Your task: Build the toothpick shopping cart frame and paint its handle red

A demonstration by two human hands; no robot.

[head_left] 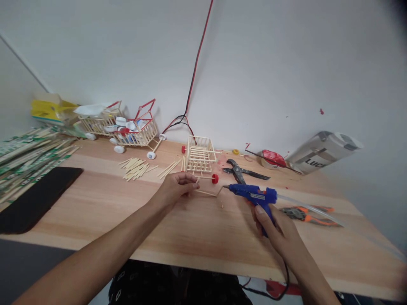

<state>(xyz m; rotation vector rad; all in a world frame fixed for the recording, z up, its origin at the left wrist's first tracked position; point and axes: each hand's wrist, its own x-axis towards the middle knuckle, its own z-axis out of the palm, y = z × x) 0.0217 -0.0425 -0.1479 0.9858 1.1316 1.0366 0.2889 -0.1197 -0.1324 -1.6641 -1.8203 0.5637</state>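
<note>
Your left hand [179,185] is pinching the frame [206,194], a few thin sticks meeting at angles, between thumb and fingertips over the middle of the tabletop [190,237]; I cannot tell whether its lower end is touching the wood. Your right hand [276,224] is wrapping round the handle of the glue gun [254,193], to the right of the frame, but I cannot tell whether a finger is squeezing the trigger. The nozzle [226,187] is pointing left, just beside the frame's corner. The cart [200,156] is standing beyond your left hand, closer to the far edge, and loose sticks [136,169] are lying to its left. The frame is probably weighing next to nothing; its sticks should be stiff along their length yet easily snapped, with the joints being the weak spots. So you are best holding it lightly by a bare stick, well away from the corner nearest the nozzle, where glue may be hot and slippery. The gun is likely weighing far more, with its cord [288,275] hanging below the near edge and a glue stick [308,208] jutting toward the right edge, so keep gripping the plastic handle, clear of the nozzle.
</note>
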